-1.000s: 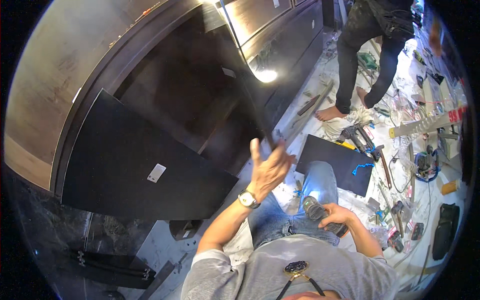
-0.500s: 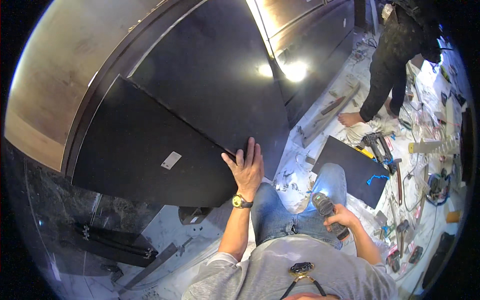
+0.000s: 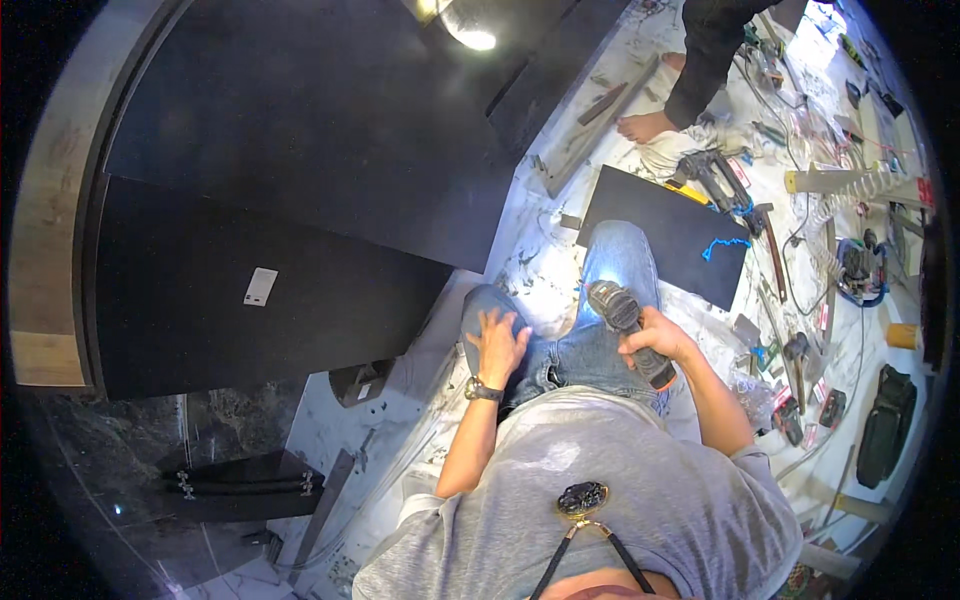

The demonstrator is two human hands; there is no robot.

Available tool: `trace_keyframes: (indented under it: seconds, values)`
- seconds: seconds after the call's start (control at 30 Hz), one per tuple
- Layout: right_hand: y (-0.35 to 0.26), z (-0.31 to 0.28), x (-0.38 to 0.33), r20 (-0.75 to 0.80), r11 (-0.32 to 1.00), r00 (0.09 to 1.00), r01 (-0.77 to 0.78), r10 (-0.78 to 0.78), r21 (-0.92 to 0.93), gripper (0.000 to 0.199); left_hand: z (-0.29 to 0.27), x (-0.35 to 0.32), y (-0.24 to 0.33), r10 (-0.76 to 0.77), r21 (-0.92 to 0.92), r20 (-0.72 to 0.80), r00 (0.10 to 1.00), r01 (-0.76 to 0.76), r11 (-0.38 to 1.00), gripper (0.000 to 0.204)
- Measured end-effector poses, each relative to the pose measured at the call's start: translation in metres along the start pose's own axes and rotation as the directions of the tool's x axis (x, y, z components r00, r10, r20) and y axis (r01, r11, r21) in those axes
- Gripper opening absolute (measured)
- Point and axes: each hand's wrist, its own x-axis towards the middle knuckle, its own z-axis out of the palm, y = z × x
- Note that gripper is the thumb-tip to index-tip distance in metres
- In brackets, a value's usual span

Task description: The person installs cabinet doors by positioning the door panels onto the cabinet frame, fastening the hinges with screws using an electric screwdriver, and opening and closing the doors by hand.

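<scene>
Resting flat on the person's own left thigh, the left hand (image 3: 497, 343) lies with fingers spread and grasps nothing; a dark wristwatch (image 3: 483, 390) sits on that wrist. Just beside it, over the right thigh, the right hand (image 3: 655, 340) is clenched around the grip of a dark power tool (image 3: 628, 328), whose front end points away from the body and throws a bright patch of light onto the jeans (image 3: 590, 340) near the knee. The person sits on a pale marbled floor (image 3: 545, 265), in a grey shirt, with a small dark pendant (image 3: 582, 497) hanging at the chest.

Left of the left knee, a large black panel (image 3: 250, 290) stands open like a door, a small white sticker (image 3: 260, 286) on its face; its right edge comes near the left knee. Behind it lies a wider black surface (image 3: 330, 130) that catches the reflection of a lamp near the top. Below the panel, at the lower left, a dark flat piece with metal fittings (image 3: 240, 485) lies on the floor.

Beyond the right knee, a black rectangular board (image 3: 660, 235) lies flat on the floor, a strand of blue cord (image 3: 725, 245) at its far right edge. Past it, a second power tool (image 3: 712, 178) lies among cables and loose parts, and further right the floor is crowded with small tools and scraps. At the far top, another person's bare foot (image 3: 645, 125) and dark trouser leg (image 3: 712, 50) stand on the floor beside long strips of trim.
</scene>
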Motion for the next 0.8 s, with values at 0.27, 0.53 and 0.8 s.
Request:
trace_keyframes:
  seconds: [0.27, 0.53, 0.8]
  values:
    - [0.003, -0.004, -0.011, -0.009, 1.000, 1.000, 0.025, -0.025, 0.004, 0.025, 0.016, -0.001, -0.002, -0.082, -0.007, 0.289, 0.954, 0.088, 0.996, 0.050]
    - [0.006, -0.010, 0.006, -0.048, 0.999, 0.999, -0.003, 0.005, 0.051, 0.030, 0.037, 0.017, -0.019, -0.038, 0.021, 0.265, 0.964, 0.033, 0.999, 0.046]
    - [0.010, -0.006, 0.002, -0.039, 0.992, 0.998, -0.036, 0.041, 0.118, 0.042, 0.027, 0.017, 0.005, -0.102, 0.020, 0.313, 0.944, 0.101, 0.995, 0.043]
